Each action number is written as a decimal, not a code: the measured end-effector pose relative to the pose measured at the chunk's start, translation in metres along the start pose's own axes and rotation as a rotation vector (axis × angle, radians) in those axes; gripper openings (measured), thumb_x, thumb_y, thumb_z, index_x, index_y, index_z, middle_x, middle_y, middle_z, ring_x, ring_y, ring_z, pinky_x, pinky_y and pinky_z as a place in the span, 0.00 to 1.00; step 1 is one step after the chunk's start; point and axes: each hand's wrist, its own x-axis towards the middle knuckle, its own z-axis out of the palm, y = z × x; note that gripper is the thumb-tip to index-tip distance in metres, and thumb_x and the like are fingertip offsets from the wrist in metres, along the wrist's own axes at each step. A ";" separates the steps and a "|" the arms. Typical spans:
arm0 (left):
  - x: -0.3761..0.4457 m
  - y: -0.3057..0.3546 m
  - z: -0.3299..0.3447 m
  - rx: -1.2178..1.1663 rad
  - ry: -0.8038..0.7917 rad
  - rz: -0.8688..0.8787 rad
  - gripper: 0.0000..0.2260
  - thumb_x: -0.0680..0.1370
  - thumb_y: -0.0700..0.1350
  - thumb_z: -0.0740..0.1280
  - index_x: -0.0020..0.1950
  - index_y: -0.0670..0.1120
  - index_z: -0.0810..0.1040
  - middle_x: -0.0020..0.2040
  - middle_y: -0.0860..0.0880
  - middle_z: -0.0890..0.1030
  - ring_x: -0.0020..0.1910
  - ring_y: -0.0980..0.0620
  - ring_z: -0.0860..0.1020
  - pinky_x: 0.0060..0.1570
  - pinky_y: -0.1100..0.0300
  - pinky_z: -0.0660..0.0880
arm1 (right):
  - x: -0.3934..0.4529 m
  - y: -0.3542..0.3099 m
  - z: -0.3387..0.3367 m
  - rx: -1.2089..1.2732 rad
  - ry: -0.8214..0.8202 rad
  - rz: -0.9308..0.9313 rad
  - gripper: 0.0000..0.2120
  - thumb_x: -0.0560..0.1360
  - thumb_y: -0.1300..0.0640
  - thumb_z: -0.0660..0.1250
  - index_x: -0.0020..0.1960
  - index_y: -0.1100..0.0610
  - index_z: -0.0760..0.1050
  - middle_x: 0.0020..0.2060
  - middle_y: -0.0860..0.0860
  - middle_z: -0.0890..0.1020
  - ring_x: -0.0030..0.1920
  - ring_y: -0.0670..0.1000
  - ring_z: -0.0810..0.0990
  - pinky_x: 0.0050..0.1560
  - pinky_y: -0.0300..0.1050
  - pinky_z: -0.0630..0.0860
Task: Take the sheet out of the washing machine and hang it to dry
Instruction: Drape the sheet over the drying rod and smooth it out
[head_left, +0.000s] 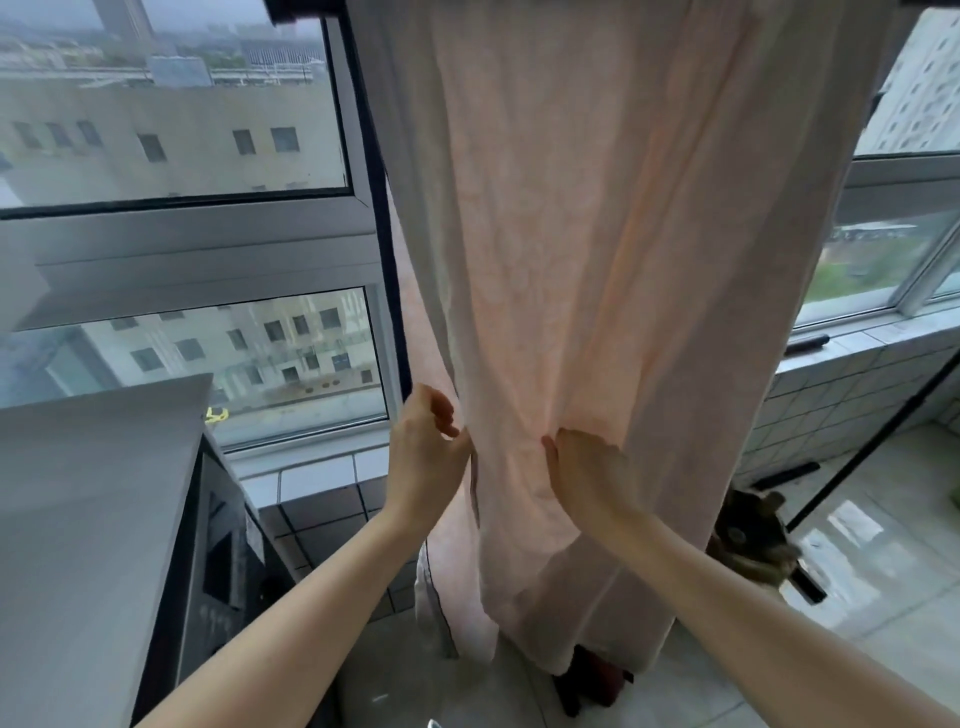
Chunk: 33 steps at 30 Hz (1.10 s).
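**Pink sheet on the rail, both hands at its folds**

Pale pink cloth fills the middle of the view: the sheet (597, 234) hangs full length from a dark rail (301, 9) at the top edge of the picture, in front of the window (171, 104), and falls in long vertical folds to just above the tiled floor (883, 561). Its lower hem shows a thin dark piping on the left side, and the bottom edge hangs close to the floor near a dark reddish object that is mostly hidden behind it.

The left hand (426, 457) is at the sheet's left edge, thumb and fingers curled towards each other around the border of the cloth; whether the grip actually pinches the fabric or only touches it I cannot tell. The right hand (587, 467) is pressed into the front of the sheet lower down the middle, with its fingers tucked into a gathered fold, so this grip holds the sheet; creases radiate upward from that spot.

To the left stands a white cabinet top (93, 509) with a dark appliance front (223, 551) below it. A tiled window ledge (857, 338) runs along the right side, and a thin black pole (857, 452) slants down to the floor there.
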 end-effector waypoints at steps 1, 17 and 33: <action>-0.004 0.002 0.001 0.016 -0.023 0.003 0.07 0.74 0.40 0.70 0.43 0.47 0.71 0.40 0.50 0.77 0.39 0.52 0.75 0.36 0.66 0.71 | 0.000 0.002 -0.001 0.022 0.011 0.003 0.19 0.83 0.49 0.46 0.48 0.54 0.73 0.47 0.52 0.81 0.45 0.55 0.80 0.42 0.43 0.71; -0.023 -0.017 0.004 -0.024 -0.064 -0.120 0.12 0.79 0.44 0.66 0.40 0.38 0.72 0.33 0.41 0.74 0.31 0.44 0.69 0.32 0.57 0.63 | 0.031 0.085 -0.054 0.481 0.468 0.320 0.30 0.74 0.43 0.66 0.67 0.58 0.61 0.62 0.58 0.70 0.60 0.61 0.72 0.56 0.51 0.68; -0.046 -0.026 -0.009 0.145 -0.006 -0.001 0.14 0.77 0.41 0.69 0.36 0.49 0.67 0.32 0.57 0.72 0.31 0.58 0.71 0.31 0.72 0.67 | 0.050 0.105 -0.019 0.073 0.309 0.215 0.20 0.81 0.46 0.52 0.48 0.55 0.78 0.42 0.54 0.82 0.43 0.58 0.80 0.42 0.49 0.75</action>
